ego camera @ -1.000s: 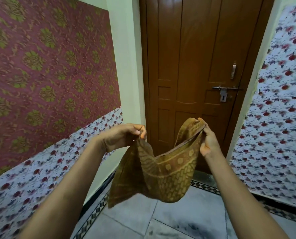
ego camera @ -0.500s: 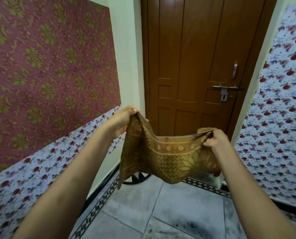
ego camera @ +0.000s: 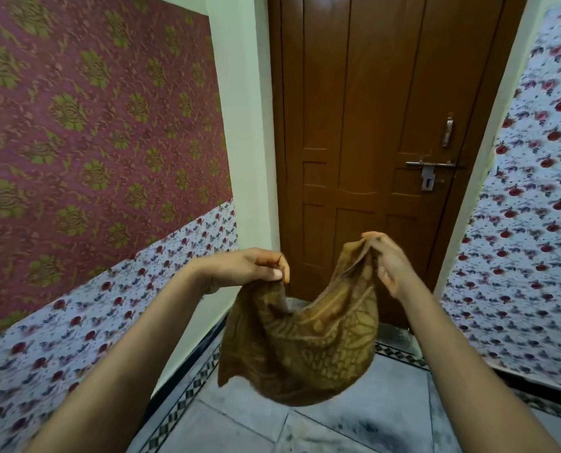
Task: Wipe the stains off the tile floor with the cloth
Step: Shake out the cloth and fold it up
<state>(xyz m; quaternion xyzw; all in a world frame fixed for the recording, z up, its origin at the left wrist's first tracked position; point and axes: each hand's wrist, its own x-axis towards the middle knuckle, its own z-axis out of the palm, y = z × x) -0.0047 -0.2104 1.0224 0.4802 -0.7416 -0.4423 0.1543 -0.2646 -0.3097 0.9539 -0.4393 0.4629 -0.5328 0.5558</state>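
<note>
A brown-and-mustard patterned cloth [ego camera: 305,348] hangs in the air in front of me, sagging in a loose pouch between my hands. My left hand [ego camera: 256,268] pinches its left top edge between thumb and fingers. My right hand [ego camera: 385,261] pinches the right top corner, held a little higher. Below the cloth lies the grey tile floor [ego camera: 364,420], with dark smudged stains [ego camera: 380,426] near the bottom of the view.
A closed brown wooden door [ego camera: 364,125] with a metal latch [ego camera: 431,166] stands straight ahead. Patterned walls close in on the left [ego camera: 76,142] and right [ego camera: 534,207]. A black-and-white checkered border [ego camera: 187,397] runs along the floor's edges.
The cloth, pulled fairly taut between my hands half a second ago, now sags loosely. My left hand has dropped lower and my right hand has risen, the two coming closer together.
</note>
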